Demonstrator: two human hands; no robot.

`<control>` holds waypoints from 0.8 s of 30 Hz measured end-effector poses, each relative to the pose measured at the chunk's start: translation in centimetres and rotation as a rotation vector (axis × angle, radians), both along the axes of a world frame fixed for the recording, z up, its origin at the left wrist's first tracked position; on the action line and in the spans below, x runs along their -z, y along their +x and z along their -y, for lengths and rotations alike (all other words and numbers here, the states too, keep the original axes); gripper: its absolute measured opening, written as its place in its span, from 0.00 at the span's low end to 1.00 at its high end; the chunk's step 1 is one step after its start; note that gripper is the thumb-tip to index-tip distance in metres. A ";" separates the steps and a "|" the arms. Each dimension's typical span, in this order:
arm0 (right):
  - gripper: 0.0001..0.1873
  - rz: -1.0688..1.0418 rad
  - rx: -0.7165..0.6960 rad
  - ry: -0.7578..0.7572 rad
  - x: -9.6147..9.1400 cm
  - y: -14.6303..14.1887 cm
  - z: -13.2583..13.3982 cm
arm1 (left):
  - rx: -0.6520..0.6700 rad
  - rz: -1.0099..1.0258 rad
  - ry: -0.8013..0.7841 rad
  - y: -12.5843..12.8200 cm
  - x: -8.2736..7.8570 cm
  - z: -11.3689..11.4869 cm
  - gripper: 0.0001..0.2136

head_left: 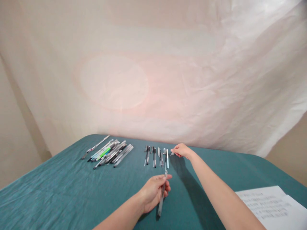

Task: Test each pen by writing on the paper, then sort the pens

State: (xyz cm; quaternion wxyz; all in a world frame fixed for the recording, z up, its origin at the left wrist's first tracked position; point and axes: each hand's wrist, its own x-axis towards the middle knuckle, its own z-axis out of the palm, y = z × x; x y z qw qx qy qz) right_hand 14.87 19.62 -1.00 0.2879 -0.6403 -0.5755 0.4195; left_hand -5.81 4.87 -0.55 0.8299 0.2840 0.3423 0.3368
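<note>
My left hand [155,193] is closed around a pen [161,201] with a clear, greyish barrel. The pen's tip points away from me, and its dark end hangs below my fingers. Further off, my right hand [181,150] pinches a small translucent piece, apparently a pen cap [172,153], just above the cloth. Left of it runs a row of pens and pen parts, including a pale blue and white pen [167,158] and a dark pen [154,157]. Short dark caps [152,149] lie among them near the row's far end.
A loose heap of pens [117,152] lies on the left of the table, with a bright green pen [105,153] among them. Sheets of paper with writing [266,204] rest at the right front. Green cloth [72,195] covers the table; a pale sheet [168,80] hangs behind it.
</note>
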 end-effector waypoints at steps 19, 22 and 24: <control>0.09 0.032 0.110 0.159 0.4 -0.9 -0.1 | 0.051 0.214 -0.018 -1.0 0.3 -0.4 0.07; 0.11 -0.030 0.073 0.152 -0.7 -2.3 2.2 | 0.020 0.229 -0.017 -1.1 0.3 -0.4 0.08; 0.13 -0.079 0.029 0.129 -1.5 -3.6 4.0 | -0.007 0.242 -0.015 -1.2 0.3 -0.5 0.08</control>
